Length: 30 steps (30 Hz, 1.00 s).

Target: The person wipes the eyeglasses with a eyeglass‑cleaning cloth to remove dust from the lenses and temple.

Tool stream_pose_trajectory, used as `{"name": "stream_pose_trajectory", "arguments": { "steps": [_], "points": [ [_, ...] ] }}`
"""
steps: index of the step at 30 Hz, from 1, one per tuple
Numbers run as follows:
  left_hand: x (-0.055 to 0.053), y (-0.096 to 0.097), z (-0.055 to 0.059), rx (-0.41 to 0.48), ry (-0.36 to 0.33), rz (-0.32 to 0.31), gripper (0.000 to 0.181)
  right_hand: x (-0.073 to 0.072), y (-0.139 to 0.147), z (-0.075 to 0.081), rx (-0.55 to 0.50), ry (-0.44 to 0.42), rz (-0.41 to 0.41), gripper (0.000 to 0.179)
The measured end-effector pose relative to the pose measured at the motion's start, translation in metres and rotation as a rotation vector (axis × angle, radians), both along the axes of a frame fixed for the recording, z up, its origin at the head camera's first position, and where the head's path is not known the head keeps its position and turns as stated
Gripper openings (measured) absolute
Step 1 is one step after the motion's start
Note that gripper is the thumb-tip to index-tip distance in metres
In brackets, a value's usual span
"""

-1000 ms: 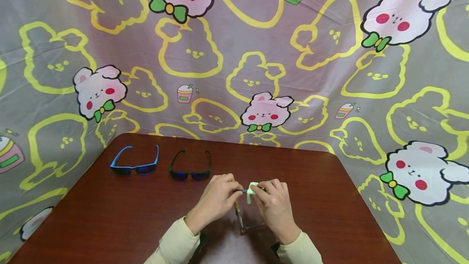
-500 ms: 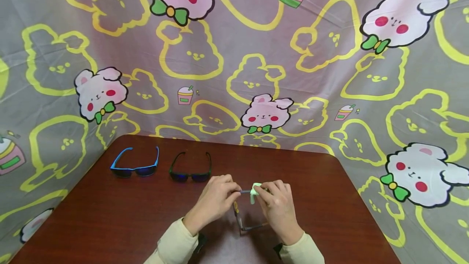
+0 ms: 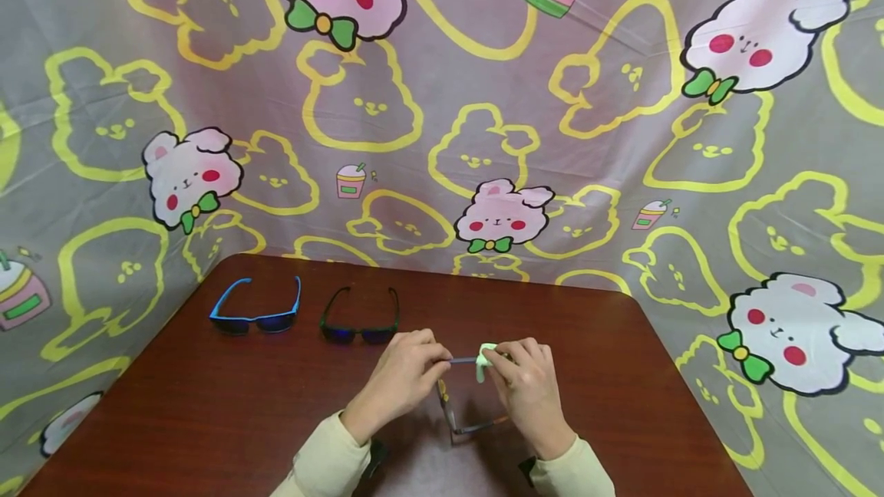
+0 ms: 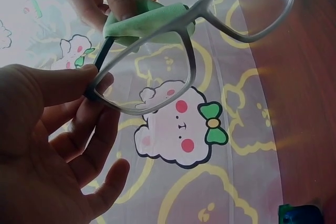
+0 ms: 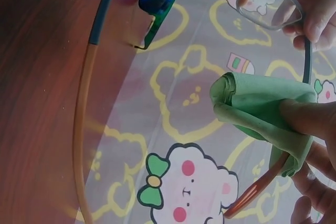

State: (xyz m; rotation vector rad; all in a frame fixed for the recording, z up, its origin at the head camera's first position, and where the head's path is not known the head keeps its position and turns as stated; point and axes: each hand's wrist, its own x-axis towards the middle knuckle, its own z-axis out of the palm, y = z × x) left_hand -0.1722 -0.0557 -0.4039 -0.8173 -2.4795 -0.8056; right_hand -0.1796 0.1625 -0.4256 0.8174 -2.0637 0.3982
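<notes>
Between the two hands is a pair of eyeglasses [image 4: 197, 12] with a clear grey front, held off the table. My left hand [image 3: 400, 374] pinches them where one temple meets the front, thumb against fingers. My right hand [image 3: 532, 393] grips a folded light green cloth [image 5: 262, 100] wrapped around that same temple. A dark stretch of temple [image 5: 308, 61] shows between hand and cloth, and its orange-brown tip [image 5: 257, 190] sticks out past the cloth. The other temple [image 5: 81, 108], dark then brown, extends free. The cloth hides the temple's middle.
Blue-framed sunglasses [image 3: 254, 320] lie at the left on the brown table [image 3: 207, 405], temples unfolded toward the back. Dark green-framed sunglasses [image 3: 359, 334] lie beside them, nearer the hands. A cartoon-printed curtain [image 3: 387, 113] stands behind and around the table.
My right hand with the cloth has slid slightly right along the temple, away from the left hand, so more bare temple shows. The left hand has shifted slightly left.
</notes>
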Motion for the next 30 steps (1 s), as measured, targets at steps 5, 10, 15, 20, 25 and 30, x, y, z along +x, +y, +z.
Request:
{"name": "stream_pose_trajectory", "arguments": {
  "steps": [5, 10, 15, 20, 25, 30],
  "points": [
    [0.000, -0.001, -0.001, 0.008, 0.009, -0.004, 0.004, -0.001, 0.003, 0.000, 0.002, -0.003, -0.002, 0.031],
    [-0.001, -0.001, -0.004, 0.028, 0.004, -0.013, 0.004, -0.002, 0.006, 0.000, 0.001, -0.007, -0.005, 0.031],
    [-0.002, -0.002, -0.004, 0.037, 0.022, -0.024, 0.004, -0.004, 0.008, 0.001, 0.007, -0.009, 0.002, 0.031],
    [-0.002, -0.004, -0.003, 0.039, 0.026, -0.023, 0.003, -0.005, 0.010, 0.002, 0.002, -0.001, 0.003, 0.031],
    [-0.002, -0.004, -0.002, 0.048, 0.029, -0.024, 0.004, -0.005, 0.012, 0.002, -0.001, 0.002, 0.010, 0.030],
    [0.000, -0.004, -0.004, 0.052, 0.030, -0.029, 0.003, -0.002, 0.013, 0.001, -0.001, 0.008, 0.011, 0.029]
  ]
}}
